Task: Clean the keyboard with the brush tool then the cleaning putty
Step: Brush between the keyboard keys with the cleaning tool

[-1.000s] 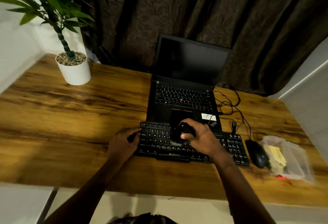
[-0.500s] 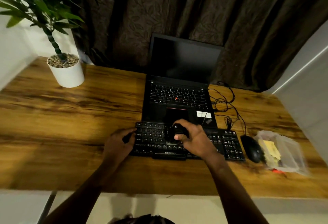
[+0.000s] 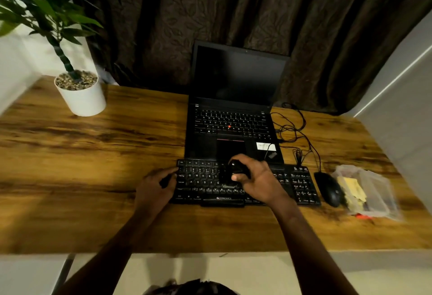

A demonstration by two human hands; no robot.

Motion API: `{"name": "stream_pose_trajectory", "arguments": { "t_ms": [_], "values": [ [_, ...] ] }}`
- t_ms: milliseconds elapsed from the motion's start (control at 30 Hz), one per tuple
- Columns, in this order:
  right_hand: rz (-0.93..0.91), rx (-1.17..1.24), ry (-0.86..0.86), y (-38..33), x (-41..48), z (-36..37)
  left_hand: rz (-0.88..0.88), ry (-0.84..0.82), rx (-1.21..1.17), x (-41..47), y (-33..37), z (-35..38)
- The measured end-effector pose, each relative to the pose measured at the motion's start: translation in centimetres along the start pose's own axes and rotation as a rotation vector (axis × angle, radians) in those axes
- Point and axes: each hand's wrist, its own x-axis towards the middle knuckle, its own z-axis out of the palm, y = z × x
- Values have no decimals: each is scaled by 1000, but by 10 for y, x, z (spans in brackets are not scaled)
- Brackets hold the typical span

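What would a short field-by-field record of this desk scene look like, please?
keyboard: black, in front of the open, dark-screened laptop
right hand: grips brush tool over the middle keys
left hand: grips keyboard's left edge
mouse: right of keyboard
clear container: right of mouse, something yellow inside
potted plant: far left of table

Wooden table [image 3: 93, 177], brown with dark grain streaks.
Far left: white pot [image 3: 81, 100] upright, pebbles on top, green plant in it.
Centre back: open black laptop [image 3: 203, 147], screen dark.
Just in front, touching laptop's near edge: black keyboard [image 3: 301, 184].
Just right of keyboard: black mouse [image 3: 328, 189].
Right of laptop: tangle of black cables [image 3: 292, 131].
Right of mouse: clear plastic container [image 3: 376, 191], something yellow inside.
At container's near edge: small red item [image 3: 363, 216], blurred.
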Motion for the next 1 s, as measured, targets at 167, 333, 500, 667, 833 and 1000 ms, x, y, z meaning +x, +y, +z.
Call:
{"name": "stream_pose_trajectory", "arguments": {
  "t_ms": [167,333,500,667,833,1000],
  "values": [
    [56,8,50,24,-12,-31,48,11,-49,0,-3,0],
    [59,-11,103,36,-14,-42,67,25,-39,-1,-4,0],
    [31,41,69,18,-8,-27,60,21,-47,0,-4,2],
    [47,41,69,30,-11,-38,52,15,-35,-1,-2,1],
    [89,35,83,46,-16,-45,21,9,-36,-1,0,1],
    [37,55,58,35,-7,-30,20,6,-23,-1,0,0]
  ]
}}
